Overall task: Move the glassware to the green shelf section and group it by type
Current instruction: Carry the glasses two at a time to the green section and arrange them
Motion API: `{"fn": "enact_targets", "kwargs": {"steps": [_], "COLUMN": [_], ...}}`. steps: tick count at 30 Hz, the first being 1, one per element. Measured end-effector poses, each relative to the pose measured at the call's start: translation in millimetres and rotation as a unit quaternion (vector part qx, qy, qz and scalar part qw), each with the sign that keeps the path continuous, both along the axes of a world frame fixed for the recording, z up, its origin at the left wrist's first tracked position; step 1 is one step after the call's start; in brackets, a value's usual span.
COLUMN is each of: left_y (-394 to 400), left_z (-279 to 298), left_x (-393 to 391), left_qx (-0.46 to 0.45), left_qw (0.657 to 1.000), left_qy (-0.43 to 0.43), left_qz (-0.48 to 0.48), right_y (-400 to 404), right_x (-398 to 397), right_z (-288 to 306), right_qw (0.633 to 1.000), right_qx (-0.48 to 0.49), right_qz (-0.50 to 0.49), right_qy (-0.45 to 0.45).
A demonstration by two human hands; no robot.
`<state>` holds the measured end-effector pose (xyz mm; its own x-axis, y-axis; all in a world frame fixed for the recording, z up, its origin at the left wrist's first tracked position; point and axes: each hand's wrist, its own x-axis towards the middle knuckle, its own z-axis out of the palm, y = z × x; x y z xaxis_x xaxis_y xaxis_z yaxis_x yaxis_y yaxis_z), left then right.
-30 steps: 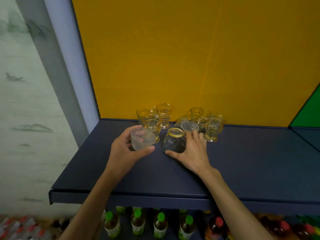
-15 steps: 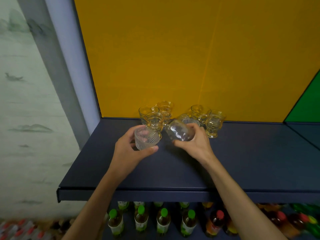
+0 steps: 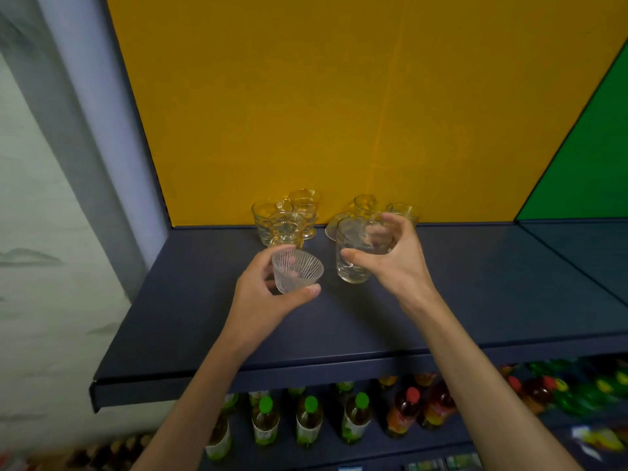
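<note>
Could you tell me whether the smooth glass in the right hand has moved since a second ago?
Yes. The right hand has lifted the smooth glass off the shelf and turned it upright.

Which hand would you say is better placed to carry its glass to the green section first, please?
Probably the right hand: it grips the smooth tumbler nearer the green section; the left hand holds the ribbed cup farther away.
</note>
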<state>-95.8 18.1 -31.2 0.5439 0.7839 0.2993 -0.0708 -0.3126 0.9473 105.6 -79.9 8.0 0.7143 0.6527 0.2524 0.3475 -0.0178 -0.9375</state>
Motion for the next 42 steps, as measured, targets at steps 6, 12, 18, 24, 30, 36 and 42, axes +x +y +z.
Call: {"fn": "enact_targets", "kwargs": {"steps": [6, 12, 18, 24, 30, 36, 42], "left_y": [-9, -44, -114, -204, -302, -383, -432], "left_z": [1, 2, 6, 9, 16, 21, 18], "left_x": [31, 88, 160, 233, 309, 386, 455], "left_qx": [-0.034, -0.031, -0.019, 0.0, 0.016, 0.022, 0.019], "left_qw": [0.999, 0.996, 0.99, 0.985, 0.982, 0.982, 0.981], "left_qy": [-0.004, 0.005, 0.019, 0.036, 0.044, 0.053, 0.075], "left_qz": [-0.03, -0.087, -0.139, -0.168, -0.181, -0.18, -0.18], "right_y": [-34, -93, -185, -290, -394, -479, -535], "right_x": [16, 51, 97, 151, 221, 293, 358], "right_z": [2, 5, 0, -1, -7, -15, -29], "right_qw": [0.999, 0.995, 0.99, 0.985, 0.981, 0.98, 0.978], "right_qx": [0.011, 0.005, -0.001, 0.021, 0.038, 0.03, 0.024], "right_qz": [-0.036, -0.097, -0.137, -0.174, -0.191, -0.196, -0.206], "right_qy": [0.007, 0.004, 0.005, 0.0, -0.005, -0.01, -0.008]}}
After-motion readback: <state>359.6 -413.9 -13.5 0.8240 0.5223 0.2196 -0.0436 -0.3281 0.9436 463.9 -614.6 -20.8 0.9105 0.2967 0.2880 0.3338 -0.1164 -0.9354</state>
